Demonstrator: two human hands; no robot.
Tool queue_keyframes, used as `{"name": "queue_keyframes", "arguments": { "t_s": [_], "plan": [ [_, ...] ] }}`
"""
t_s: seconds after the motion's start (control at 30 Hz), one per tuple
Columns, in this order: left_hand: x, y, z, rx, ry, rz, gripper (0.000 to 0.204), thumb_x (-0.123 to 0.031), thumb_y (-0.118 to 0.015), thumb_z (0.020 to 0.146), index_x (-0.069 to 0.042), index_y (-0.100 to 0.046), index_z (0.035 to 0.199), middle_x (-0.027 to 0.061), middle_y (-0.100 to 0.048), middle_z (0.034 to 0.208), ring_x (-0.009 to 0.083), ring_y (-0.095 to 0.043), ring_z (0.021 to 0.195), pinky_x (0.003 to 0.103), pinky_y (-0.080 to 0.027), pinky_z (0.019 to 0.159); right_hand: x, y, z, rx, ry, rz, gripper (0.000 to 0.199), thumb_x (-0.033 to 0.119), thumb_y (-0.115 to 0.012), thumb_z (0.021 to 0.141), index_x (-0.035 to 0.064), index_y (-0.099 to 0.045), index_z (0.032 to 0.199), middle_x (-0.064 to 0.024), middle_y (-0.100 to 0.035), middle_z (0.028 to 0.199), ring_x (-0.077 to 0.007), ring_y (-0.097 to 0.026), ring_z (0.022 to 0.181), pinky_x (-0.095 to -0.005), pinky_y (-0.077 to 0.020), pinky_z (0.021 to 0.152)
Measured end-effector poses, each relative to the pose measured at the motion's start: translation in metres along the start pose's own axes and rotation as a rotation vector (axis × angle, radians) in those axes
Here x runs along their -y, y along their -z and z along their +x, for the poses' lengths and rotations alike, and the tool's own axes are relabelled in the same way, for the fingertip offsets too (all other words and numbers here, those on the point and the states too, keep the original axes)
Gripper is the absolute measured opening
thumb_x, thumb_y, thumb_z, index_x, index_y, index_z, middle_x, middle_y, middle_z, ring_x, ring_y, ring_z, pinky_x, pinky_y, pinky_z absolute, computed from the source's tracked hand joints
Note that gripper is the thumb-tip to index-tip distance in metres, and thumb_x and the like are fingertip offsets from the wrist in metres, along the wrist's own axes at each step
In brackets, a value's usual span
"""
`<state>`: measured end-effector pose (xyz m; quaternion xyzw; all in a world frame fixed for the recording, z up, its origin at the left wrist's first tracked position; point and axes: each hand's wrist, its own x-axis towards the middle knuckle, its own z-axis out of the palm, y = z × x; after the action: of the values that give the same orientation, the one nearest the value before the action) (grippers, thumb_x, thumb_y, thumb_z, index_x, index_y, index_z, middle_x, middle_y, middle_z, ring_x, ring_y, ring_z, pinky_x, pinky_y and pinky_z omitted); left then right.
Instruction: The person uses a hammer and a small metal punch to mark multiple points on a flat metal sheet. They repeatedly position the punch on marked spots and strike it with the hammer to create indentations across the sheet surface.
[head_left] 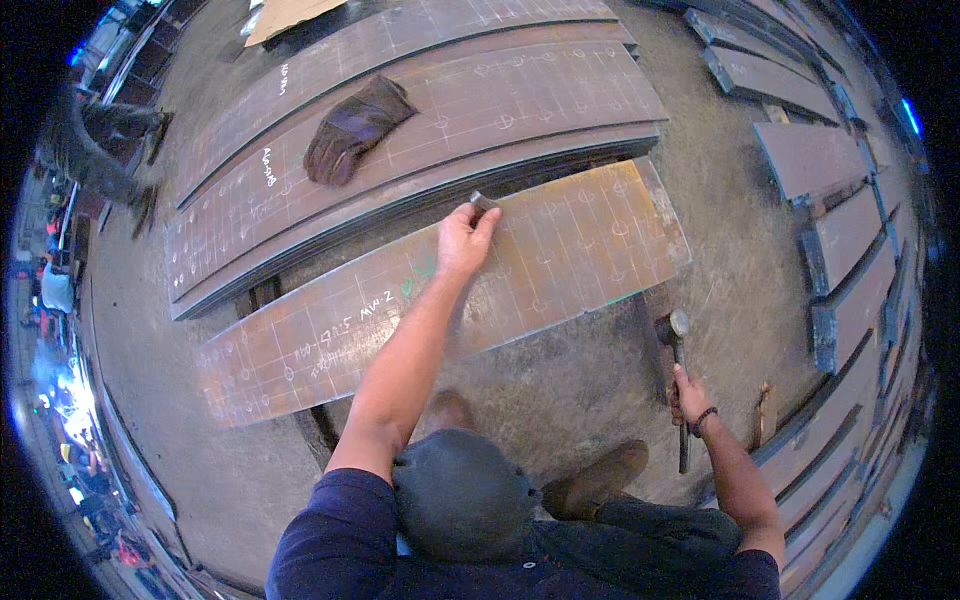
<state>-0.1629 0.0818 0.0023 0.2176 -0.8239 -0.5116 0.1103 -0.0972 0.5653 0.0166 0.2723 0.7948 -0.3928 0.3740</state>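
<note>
My left hand (466,240) is closed, its fingertips pinching a short grey metal piece (483,203), perhaps a punch or stamp; its exact kind is too small to tell. That piece is at the far edge of a long rust-brown steel plate (540,270) marked with chalk lines, circles and writing. My right hand (692,398) grips the handle of a hammer (678,326). The hammer is held to the right of the plate, apart from it, with its head pointing away from me and its handle end toward me.
Stacked marked steel plates (470,110) lie beyond, with a dark work glove (358,130) on top. More cut plates (850,240) line the right side. Dark supports (318,435) show under the near plate. At far left, another person's legs (105,150) and bright welding light (72,400) are visible.
</note>
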Motion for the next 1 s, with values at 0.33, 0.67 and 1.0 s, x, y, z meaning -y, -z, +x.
{"name": "queue_keyframes", "arguments": {
  "t_s": [0.33,0.67,1.0],
  "plan": [
    [0.005,-0.006,0.003,0.027,-0.126,0.143,0.023,-0.023,-0.070,0.086,-0.001,-0.067,0.090,0.0079,-0.066,0.076,0.0146,-0.060,0.071,0.031,-0.047,0.068,-0.040,0.009,0.035,-0.039,0.046,-0.091,0.051,0.059,-0.048,0.094,0.0126,-0.044,0.073,0.0011,-0.038,0.052,-0.0127,-0.038,0.037,-0.0318,-0.0341,0.036],
    [0.017,-0.008,0.006,0.048,-0.132,0.185,0.020,-0.021,-0.070,0.087,-0.001,-0.066,0.088,0.0074,-0.065,0.077,0.0155,-0.059,0.070,0.031,-0.047,0.067,-0.016,0.005,0.012,0.019,0.057,-0.037,0.051,0.057,-0.048,0.094,0.0094,-0.048,0.077,-0.0002,-0.042,0.054,-0.0131,-0.041,0.038,-0.0321,-0.0366,0.035],
    [0.012,-0.007,0.006,0.007,-0.200,0.231,0.026,-0.023,-0.072,0.083,0.000,-0.061,0.080,0.0138,-0.058,0.071,0.0255,-0.057,0.065,0.036,-0.045,0.062,-0.021,0.006,0.017,-0.017,0.120,-0.101,0.058,0.057,-0.047,0.094,0.0050,-0.050,0.068,-0.0042,-0.049,0.055,-0.0175,-0.049,0.044,-0.0359,-0.0413,0.041]
  ]
}}
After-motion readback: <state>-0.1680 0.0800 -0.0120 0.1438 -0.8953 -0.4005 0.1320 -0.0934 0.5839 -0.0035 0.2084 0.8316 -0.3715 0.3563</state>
